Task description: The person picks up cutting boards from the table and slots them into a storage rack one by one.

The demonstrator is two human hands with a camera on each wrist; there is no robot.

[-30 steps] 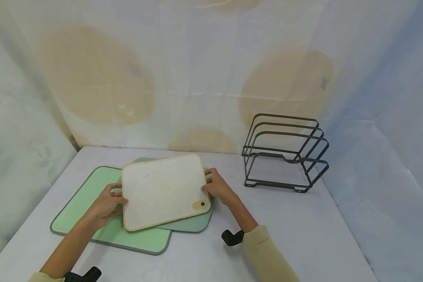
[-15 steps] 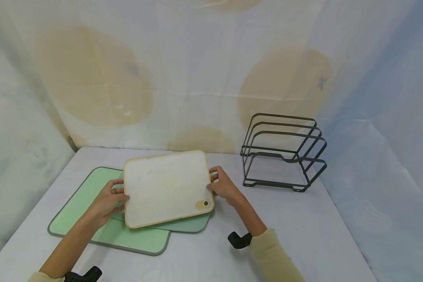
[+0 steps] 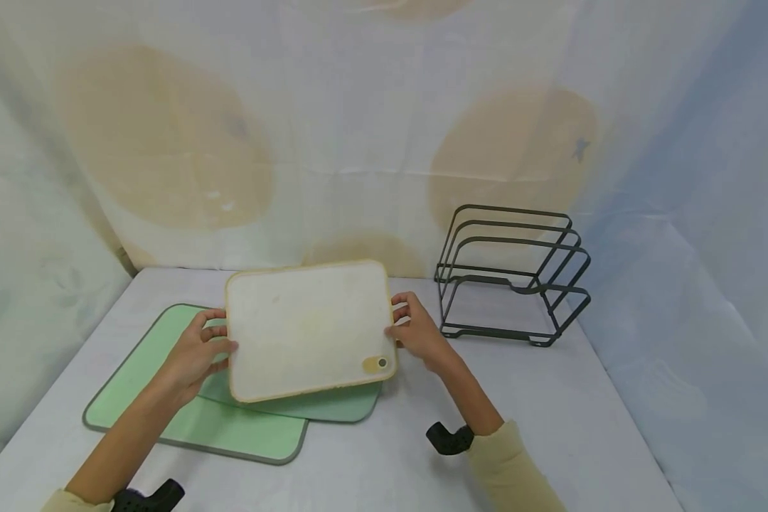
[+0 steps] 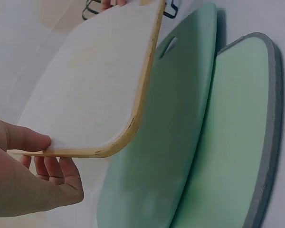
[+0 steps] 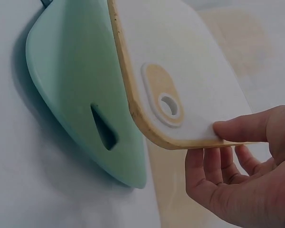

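Note:
A white cutting board with a tan rim (image 3: 307, 328) is held lifted off the table between both hands. My left hand (image 3: 200, 351) grips its left edge, thumb on top and fingers beneath (image 4: 47, 167). My right hand (image 3: 414, 333) grips the right edge the same way (image 5: 228, 166), close to the board's tan tab with a round hole (image 5: 164, 100). Beneath lie a teal cutting board (image 3: 333, 405) with a slot handle (image 5: 104, 127) and a larger light green board with a grey rim (image 3: 166, 398).
A dark wire rack with upright dividers (image 3: 512, 281) stands on the table (image 3: 550, 427) to the right of the boards. A draped cloth backdrop (image 3: 358, 128) closes off the back and sides.
Both hands have raised the white board off the green boards and tilted its far edge up, shifting it slightly right toward the rack.

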